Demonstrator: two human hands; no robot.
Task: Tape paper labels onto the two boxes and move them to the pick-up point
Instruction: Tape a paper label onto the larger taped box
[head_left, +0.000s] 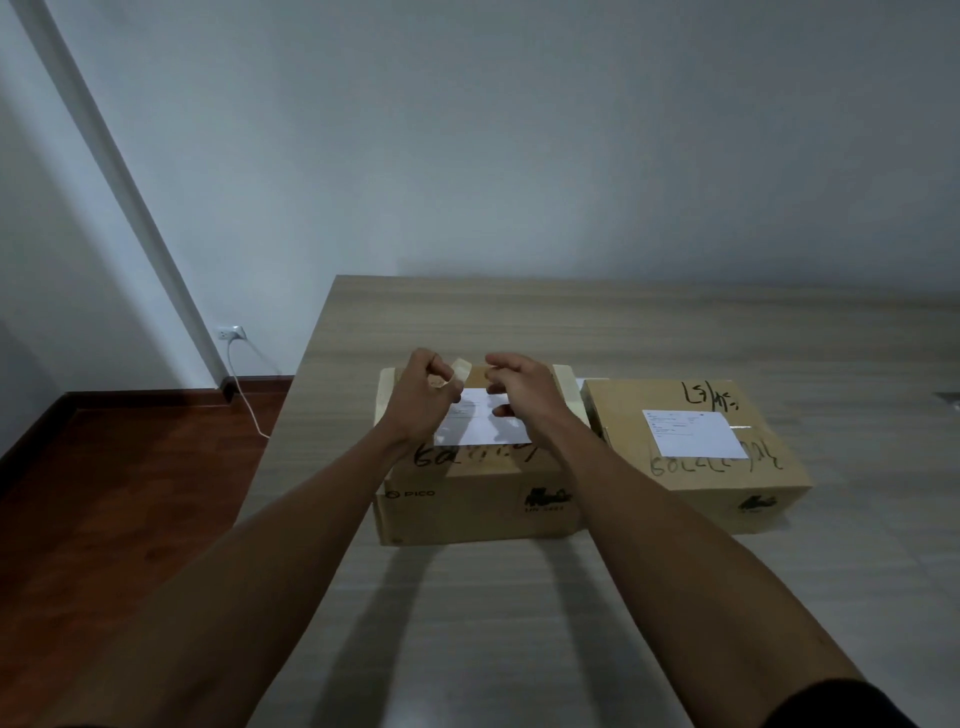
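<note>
The hands hide part of the left label.

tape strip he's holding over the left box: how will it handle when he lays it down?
Likely floppy: the tape strip already curls between the left hand and right hand. Probably very light and prone to sticking to itself or his fingers. It should need tension from both hands to land flat on the paper label.

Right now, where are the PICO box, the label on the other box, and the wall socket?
PICO box (467, 512), head view, on its near side wall beside the logo.
Label on the right box (696, 434), head view, on the white sheet's middle.
Wall socket (229, 333), head view, on its white faceplate.
</note>
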